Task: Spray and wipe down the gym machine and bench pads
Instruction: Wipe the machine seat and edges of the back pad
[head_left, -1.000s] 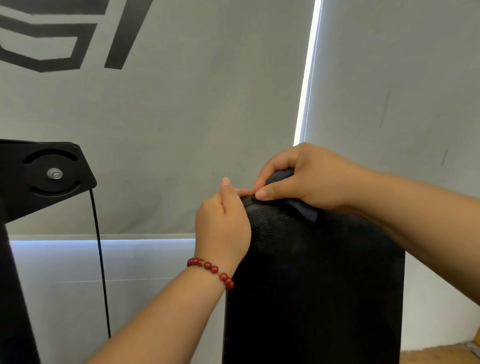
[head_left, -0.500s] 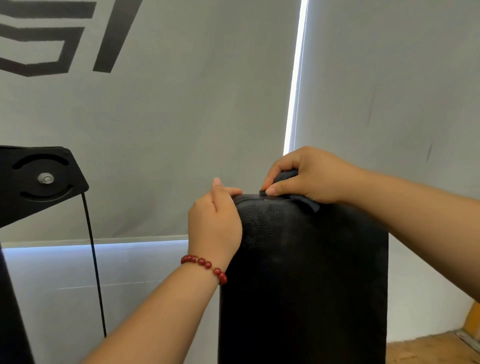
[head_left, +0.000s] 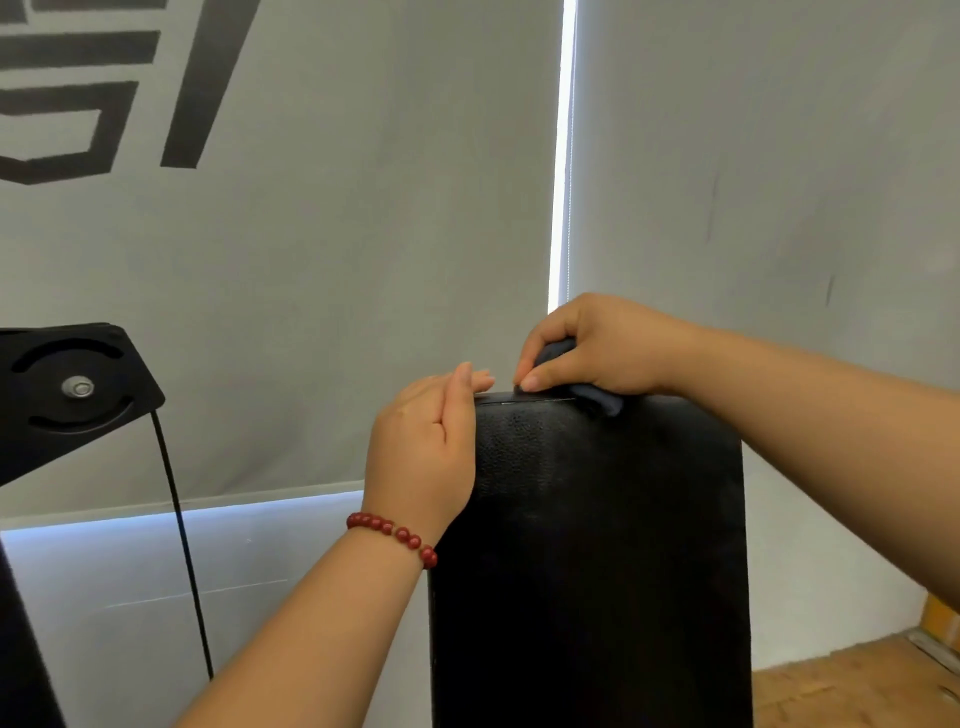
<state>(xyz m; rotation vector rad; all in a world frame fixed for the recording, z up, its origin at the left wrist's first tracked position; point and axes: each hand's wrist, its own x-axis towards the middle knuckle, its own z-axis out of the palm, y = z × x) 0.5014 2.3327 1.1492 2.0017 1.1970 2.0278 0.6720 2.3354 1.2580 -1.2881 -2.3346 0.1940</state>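
The right grip (head_left: 597, 348) is clenched around a bunched dark cloth (head_left: 605, 401) and presses it onto the top edge of the upright pad (head_left: 587, 545), slightly right of the edge's middle. The left grip (head_left: 421, 457), with a red bead bracelet (head_left: 395, 532) on its wrist, grasps the pad's top left corner, its fingers hooked over the edge. Only a short stretch of edge separates the two.

The pad's long axis runs straight down from the cloth, so nearly all of its black face lies below the right grip. That grip already has the cloth, and a downward stroke probably suits it best while the left steadies the pad. The face is pebbled vinyl and should let the cloth slide easily.

To the left are a black machine bracket (head_left: 72, 395) and a thin cable (head_left: 179, 519) hanging from it. Grey roller blinds (head_left: 363, 234) fill the background, with daylight showing through the gap between them. A strip of wooden floor (head_left: 857, 686) shows at lower right. No spray bottle is in view.
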